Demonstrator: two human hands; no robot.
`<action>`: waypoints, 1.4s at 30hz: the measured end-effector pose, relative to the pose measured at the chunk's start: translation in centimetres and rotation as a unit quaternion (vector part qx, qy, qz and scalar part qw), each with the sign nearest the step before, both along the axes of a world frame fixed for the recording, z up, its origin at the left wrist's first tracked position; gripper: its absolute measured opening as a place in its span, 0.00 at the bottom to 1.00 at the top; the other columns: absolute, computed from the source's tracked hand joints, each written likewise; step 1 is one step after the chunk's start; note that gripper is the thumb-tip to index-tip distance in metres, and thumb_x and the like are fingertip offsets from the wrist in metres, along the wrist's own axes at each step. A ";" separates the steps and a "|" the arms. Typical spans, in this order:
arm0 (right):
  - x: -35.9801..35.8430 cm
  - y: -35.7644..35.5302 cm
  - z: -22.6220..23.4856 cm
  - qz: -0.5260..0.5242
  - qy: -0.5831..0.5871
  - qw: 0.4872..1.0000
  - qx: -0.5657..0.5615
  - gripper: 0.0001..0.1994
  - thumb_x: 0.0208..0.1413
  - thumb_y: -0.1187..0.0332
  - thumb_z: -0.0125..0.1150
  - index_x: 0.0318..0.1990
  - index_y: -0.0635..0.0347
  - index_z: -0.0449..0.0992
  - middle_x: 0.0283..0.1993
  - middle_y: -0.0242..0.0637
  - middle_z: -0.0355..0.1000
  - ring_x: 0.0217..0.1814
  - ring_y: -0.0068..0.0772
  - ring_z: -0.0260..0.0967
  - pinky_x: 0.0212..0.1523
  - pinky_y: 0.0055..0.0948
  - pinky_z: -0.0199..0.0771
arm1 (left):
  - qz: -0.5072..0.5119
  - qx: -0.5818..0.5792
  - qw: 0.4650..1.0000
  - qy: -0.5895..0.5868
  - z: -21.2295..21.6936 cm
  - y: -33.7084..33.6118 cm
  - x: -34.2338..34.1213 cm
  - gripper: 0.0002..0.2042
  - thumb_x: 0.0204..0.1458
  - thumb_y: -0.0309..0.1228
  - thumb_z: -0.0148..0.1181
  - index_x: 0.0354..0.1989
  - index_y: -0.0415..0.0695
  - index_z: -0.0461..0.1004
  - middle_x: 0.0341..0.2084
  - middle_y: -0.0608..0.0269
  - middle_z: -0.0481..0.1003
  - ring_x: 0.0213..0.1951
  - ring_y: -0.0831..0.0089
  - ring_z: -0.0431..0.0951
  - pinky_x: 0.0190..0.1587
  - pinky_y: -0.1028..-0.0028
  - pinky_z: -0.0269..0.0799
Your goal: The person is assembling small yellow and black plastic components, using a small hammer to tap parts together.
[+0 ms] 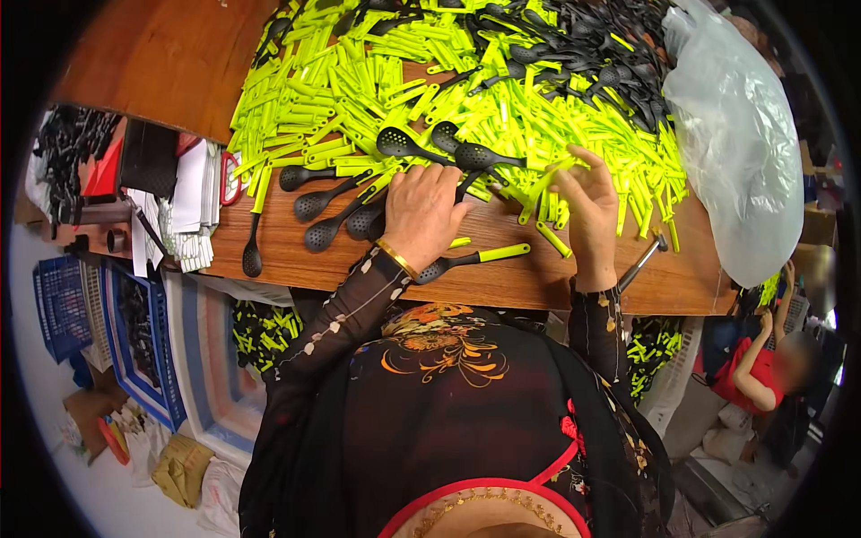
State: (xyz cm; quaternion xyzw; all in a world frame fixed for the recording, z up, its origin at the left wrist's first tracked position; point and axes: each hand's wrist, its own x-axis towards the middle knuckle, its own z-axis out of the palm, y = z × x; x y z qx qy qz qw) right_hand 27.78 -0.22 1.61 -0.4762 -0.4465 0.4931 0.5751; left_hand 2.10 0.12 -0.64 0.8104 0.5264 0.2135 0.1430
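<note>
My left hand (pixel 420 217) is closed palm-down among black slotted spoon heads, with a dark spoon neck (pixel 465 186) showing between its thumb and fingers; the rest of that piece is hidden. My right hand (pixel 588 203) has thumb and forefinger closed around a lime-green handle (pixel 543 190) at the near edge of the heap. Just beyond my hands lie two black perforated spoon heads (pixel 400 143) (pixel 477 157). Several spoons with green handles, such as one slotted spoon (pixel 253 255), rest left of my left hand. Another finished spoon (pixel 439 268) lies near the table's front edge.
A large heap of green handles (pixel 314 85) covers the wooden table (pixel 157 67), with black spoon heads (pixel 619 54) piled beyond. A clear plastic bag (pixel 740 152) hangs at right. A hammer (pixel 642 261) lies near the edge. Crates (pixel 143 350) stand left; another person (pixel 752 377) is at right.
</note>
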 end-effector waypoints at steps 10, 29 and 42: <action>0.5 -1.9 -2.8 -0.003 0.134 0.987 -0.084 0.22 0.70 0.73 0.64 0.68 0.63 0.71 0.49 0.38 0.81 0.54 0.28 0.80 0.56 0.29 0.82 | -0.011 0.039 0.998 -0.037 0.9 2.1 1.1 0.13 0.57 0.33 0.70 0.49 0.47 0.80 0.42 0.61 0.79 0.48 0.57 0.77 0.50 0.57 0.67; 3.3 -4.2 -1.8 -0.141 0.099 0.985 -0.024 0.21 0.69 0.74 0.66 0.66 0.63 0.72 0.47 0.37 0.81 0.48 0.24 0.78 0.54 0.26 0.78 | -0.167 0.083 0.982 0.039 1.4 9.2 6.9 0.07 0.60 0.32 0.67 0.41 0.44 0.80 0.34 0.57 0.78 0.41 0.53 0.79 0.44 0.55 0.68; 0.0 0.9 2.7 -0.015 0.047 0.996 0.076 0.19 0.67 0.77 0.67 0.64 0.64 0.77 0.48 0.29 0.79 0.49 0.18 0.76 0.51 0.21 0.76 | -0.112 -0.427 0.793 -0.420 5.1 1.8 3.8 0.21 0.73 0.26 0.55 0.70 0.33 0.65 0.49 0.60 0.80 0.36 0.81 0.79 0.43 0.80 0.75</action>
